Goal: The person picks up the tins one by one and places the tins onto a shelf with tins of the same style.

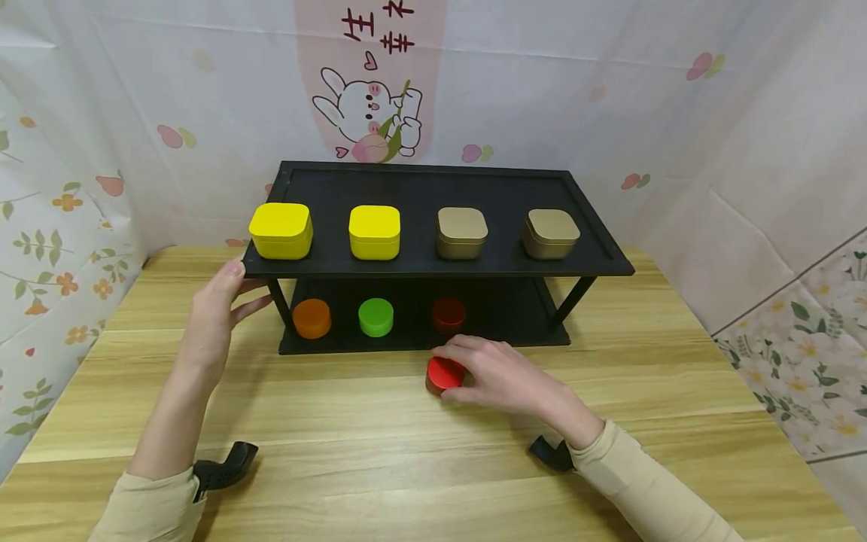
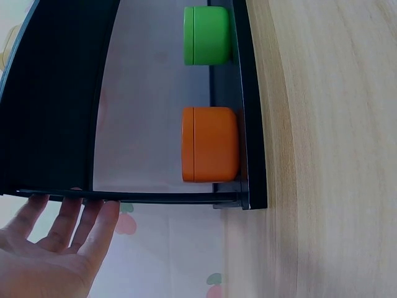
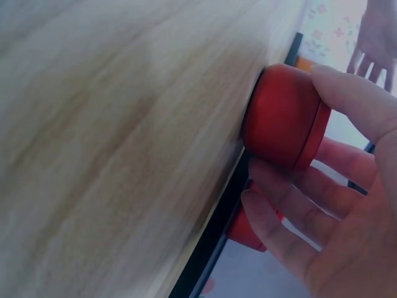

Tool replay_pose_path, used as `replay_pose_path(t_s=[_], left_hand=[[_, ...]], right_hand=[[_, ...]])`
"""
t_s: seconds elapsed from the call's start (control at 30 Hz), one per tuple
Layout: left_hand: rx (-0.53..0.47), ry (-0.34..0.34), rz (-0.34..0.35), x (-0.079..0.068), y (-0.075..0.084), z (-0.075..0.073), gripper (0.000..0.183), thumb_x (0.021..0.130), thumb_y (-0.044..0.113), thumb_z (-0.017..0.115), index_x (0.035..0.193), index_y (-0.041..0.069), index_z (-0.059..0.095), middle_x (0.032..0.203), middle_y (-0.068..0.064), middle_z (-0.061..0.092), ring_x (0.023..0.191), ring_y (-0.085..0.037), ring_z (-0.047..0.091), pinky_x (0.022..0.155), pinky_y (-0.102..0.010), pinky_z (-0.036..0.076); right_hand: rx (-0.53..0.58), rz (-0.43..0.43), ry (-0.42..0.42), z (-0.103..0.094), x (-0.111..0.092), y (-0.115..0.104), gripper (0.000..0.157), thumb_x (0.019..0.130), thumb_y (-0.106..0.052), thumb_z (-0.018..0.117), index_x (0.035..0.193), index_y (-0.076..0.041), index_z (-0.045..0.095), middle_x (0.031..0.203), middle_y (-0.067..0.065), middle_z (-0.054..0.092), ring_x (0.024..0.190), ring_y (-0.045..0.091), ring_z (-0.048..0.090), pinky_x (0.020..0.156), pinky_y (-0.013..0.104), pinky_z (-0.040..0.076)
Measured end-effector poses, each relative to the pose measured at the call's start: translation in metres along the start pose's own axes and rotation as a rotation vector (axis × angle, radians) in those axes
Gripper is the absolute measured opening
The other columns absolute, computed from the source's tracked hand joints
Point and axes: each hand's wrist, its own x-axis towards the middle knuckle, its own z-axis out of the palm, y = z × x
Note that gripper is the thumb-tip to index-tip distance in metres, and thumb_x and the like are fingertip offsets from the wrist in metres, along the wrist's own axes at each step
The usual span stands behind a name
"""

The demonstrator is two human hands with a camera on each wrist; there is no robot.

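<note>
My right hand (image 1: 497,376) grips a red round tin (image 1: 445,375) on the table, just in front of the shelf's lower tier. In the right wrist view the thumb lies on one side of this tin (image 3: 282,118) and fingers on the other. At the left end of the black two-tier shelf (image 1: 420,263), my left hand (image 1: 215,312) touches the upper tier's front corner. Its extended fingertips meet the side edge in the left wrist view. Behind the gripped tin, a second red tin (image 1: 448,313) stands on the lower tier, beside a green tin (image 1: 375,317) and an orange tin (image 1: 311,318).
Along the upper tier's front stand two yellow square tins (image 1: 375,232) and two tan square tins (image 1: 462,233). The shelf stands on a wooden table (image 1: 325,467), with a patterned cloth (image 1: 542,90) hanging behind. Black wrist mounts (image 1: 226,468) jut from both sleeves.
</note>
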Motion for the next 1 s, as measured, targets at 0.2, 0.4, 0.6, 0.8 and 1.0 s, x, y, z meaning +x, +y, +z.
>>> replay_pose_path(t_s=[0.2, 0.4, 0.6, 0.8, 1.0], left_hand=[[-0.01, 0.0, 0.001, 0.001, 0.0, 0.001, 0.039, 0.11, 0.04, 0.042, 0.136, 0.02, 0.063, 0.131, 0.008, 0.059, 0.117, -0.012, 0.057, 0.092, -0.012, 0.057], [-0.022, 0.001, -0.008, 0.002, 0.0, 0.002, 0.037, 0.11, 0.039, 0.042, 0.136, 0.021, 0.063, 0.131, 0.01, 0.059, 0.117, -0.011, 0.057, 0.092, -0.013, 0.057], [-0.026, 0.007, -0.016, 0.002, 0.0, 0.002, 0.034, 0.11, 0.039, 0.043, 0.133, 0.024, 0.063, 0.128, 0.009, 0.06, 0.116, -0.01, 0.057, 0.092, -0.012, 0.057], [-0.034, 0.009, -0.013, 0.002, 0.0, 0.001, 0.034, 0.11, 0.039, 0.043, 0.133, 0.023, 0.063, 0.128, 0.009, 0.061, 0.115, -0.009, 0.058, 0.091, -0.013, 0.058], [-0.03, 0.006, -0.006, 0.001, 0.0, 0.001, 0.035, 0.11, 0.04, 0.043, 0.132, 0.022, 0.064, 0.128, 0.009, 0.061, 0.114, -0.009, 0.058, 0.091, -0.012, 0.058]], right_hand=[[-0.002, 0.0, 0.021, -0.001, -0.002, 0.002, 0.05, 0.088, -0.035, 0.082, 0.132, -0.017, 0.068, 0.119, -0.003, 0.069, 0.092, 0.007, 0.062, 0.079, 0.018, 0.058], [-0.001, 0.009, 0.037, -0.006, -0.004, 0.003, 0.05, 0.086, -0.033, 0.083, 0.131, -0.017, 0.068, 0.12, -0.002, 0.07, 0.093, 0.008, 0.063, 0.079, 0.018, 0.059], [-0.016, 0.026, 0.057, -0.014, -0.006, 0.005, 0.055, 0.085, -0.033, 0.085, 0.134, -0.014, 0.067, 0.122, 0.0, 0.07, 0.096, 0.01, 0.065, 0.08, 0.021, 0.061], [-0.009, 0.038, 0.069, -0.02, -0.008, 0.008, 0.056, 0.085, -0.033, 0.085, 0.134, -0.012, 0.067, 0.122, 0.0, 0.071, 0.096, 0.01, 0.066, 0.079, 0.021, 0.061], [-0.022, 0.062, 0.075, -0.025, -0.013, 0.013, 0.056, 0.084, -0.035, 0.085, 0.133, -0.014, 0.068, 0.122, -0.001, 0.07, 0.095, 0.009, 0.065, 0.079, 0.021, 0.061]])
